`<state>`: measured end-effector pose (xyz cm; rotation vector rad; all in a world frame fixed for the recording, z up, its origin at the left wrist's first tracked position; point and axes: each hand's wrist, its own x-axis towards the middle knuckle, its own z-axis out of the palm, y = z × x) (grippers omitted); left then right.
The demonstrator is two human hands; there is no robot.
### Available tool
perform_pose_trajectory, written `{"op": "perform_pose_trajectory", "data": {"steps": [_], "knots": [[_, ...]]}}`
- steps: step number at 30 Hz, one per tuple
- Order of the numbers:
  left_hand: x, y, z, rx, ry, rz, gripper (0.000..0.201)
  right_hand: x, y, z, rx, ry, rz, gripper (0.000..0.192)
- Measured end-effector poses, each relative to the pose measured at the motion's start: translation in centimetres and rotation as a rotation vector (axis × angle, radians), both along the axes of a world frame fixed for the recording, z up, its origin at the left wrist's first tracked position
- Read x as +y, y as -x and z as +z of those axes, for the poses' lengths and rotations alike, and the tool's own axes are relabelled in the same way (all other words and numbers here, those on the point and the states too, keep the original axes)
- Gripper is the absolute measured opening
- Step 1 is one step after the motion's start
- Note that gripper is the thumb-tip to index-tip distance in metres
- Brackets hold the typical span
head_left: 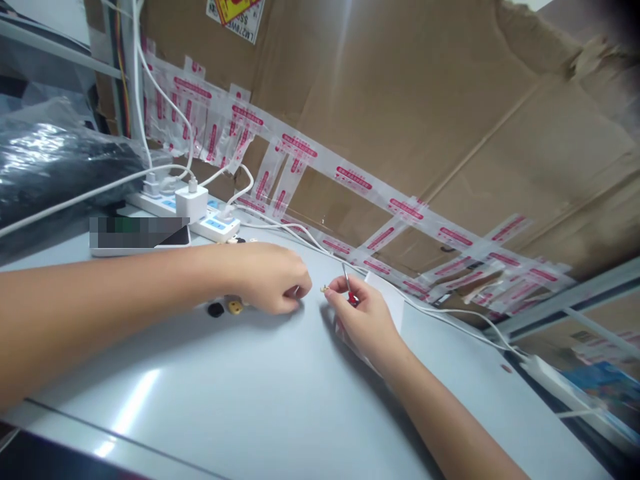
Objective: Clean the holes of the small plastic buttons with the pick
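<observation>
Head: right hand (361, 319) grips screwdriver (347, 280), small part (324, 289).

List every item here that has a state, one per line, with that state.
left hand: curled, fingers pinched over the table, what it holds is hidden
right hand: closed on a small screwdriver, a tiny pale part at its fingertips
power strip: several plugs in
white charger: plugged into the strip, cable attached
black piece and tan piece: loose on the table beside the left hand
</observation>
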<state>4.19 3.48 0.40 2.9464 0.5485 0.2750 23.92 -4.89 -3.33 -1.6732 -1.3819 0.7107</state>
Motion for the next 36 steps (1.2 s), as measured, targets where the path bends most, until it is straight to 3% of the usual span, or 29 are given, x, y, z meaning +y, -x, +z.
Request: {"op": "perform_pose_trajectory", "data": {"steps": [9, 14, 18, 25, 32, 36], "knots": [[0.5, -0.1, -0.4, 0.024, 0.068, 0.016, 0.014, -0.3, 0.3, 0.8, 0.091, 0.088, -0.027, 0.028], [0.6, -0.4, -0.6, -0.155, 0.055, 0.032, 0.021, -0.5, 0.7, 1.0, 0.238, 0.036, 0.014, 0.035], [0.3, -1.0, -0.8, -0.290, 0.133, 0.022, 0.023, -0.8, 1.0, 1.3, 0.339, 0.045, 0.066, 0.043], [-0.1, -1.4, -0.6, -0.400, 0.306, 0.094, 0.017, -1.1, 1.3, 1.6, 0.281, 0.076, 0.036, 0.038], [0.2, -1.4, -0.8, -0.302, 0.155, 0.047, 0.020, -1.0, 0.9, 1.5, 0.118, 0.060, 0.023, 0.036], [0.0, -1.4, -0.7, -0.332, 0.210, 0.065, 0.020, -0.9, 0.6, 1.4, 0.072, 0.046, 0.060, 0.036]]}}
